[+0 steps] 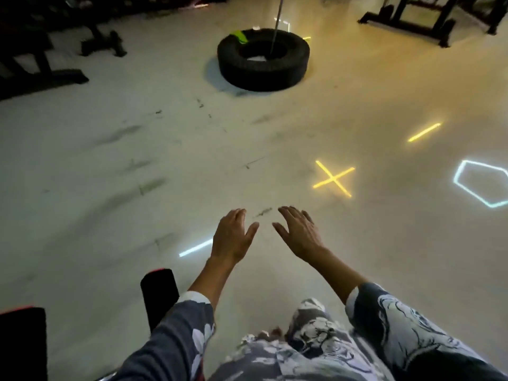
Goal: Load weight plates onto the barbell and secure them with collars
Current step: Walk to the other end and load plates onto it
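Both hands empty, no plate in grip yet

The left hand (pixel 233 237) and right hand (pixel 299 235) hover low centre of the frame over the bare floor (pixel 137 160), fingers spread, each grip released and holding nothing. No weight plate or collar can be made out; a thin upright bar (pixel 276 26), possibly the barbell, rises from a black tyre (pixel 262 61) at upper centre. Dark racks (pixel 41 50) sit upper left. The step looks like the approach: next, finding a plate and carrying it to that bar.
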Motion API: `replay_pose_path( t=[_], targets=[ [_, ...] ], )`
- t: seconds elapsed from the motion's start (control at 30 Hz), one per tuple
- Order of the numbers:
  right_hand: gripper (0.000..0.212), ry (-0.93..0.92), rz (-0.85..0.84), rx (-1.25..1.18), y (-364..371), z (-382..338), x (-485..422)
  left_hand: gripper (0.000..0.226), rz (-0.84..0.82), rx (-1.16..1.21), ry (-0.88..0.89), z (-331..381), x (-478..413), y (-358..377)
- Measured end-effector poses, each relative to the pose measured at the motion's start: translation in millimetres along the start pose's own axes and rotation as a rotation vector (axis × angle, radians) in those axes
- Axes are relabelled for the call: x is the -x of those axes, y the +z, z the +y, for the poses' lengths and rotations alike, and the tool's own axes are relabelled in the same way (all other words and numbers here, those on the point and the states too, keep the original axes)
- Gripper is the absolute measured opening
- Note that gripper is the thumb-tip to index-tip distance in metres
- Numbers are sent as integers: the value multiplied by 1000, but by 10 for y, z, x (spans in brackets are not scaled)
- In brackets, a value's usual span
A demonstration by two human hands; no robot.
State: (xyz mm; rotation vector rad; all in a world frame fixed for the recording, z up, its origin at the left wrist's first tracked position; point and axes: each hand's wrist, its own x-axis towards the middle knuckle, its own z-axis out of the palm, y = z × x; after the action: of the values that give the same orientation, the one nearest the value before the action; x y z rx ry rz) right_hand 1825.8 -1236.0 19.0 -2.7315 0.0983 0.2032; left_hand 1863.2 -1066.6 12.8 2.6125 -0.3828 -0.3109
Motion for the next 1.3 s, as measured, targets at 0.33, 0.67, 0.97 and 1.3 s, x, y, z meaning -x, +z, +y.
replay_pose_path(
  t=[0.33, 0.67, 0.97, 1.3],
  targets=[
    [51, -309, -158, 22, -161, -591, -3460, 59, 136, 67, -343, -896, -2590, -831],
    [49, -713, -381, 143, 56, -2397, -6229, 59, 299, 156, -785, -2463, -4117, -2041],
    [48, -958, -479, 236, 691, -4725, -8010, 57, 418, 238, -985, -4610, -5033, -3264],
    [47, -1118, -557, 205, 1553, -7344, -9785, 53, 492, 204, -1134, -7022, -5829, -4794]
  ],
)
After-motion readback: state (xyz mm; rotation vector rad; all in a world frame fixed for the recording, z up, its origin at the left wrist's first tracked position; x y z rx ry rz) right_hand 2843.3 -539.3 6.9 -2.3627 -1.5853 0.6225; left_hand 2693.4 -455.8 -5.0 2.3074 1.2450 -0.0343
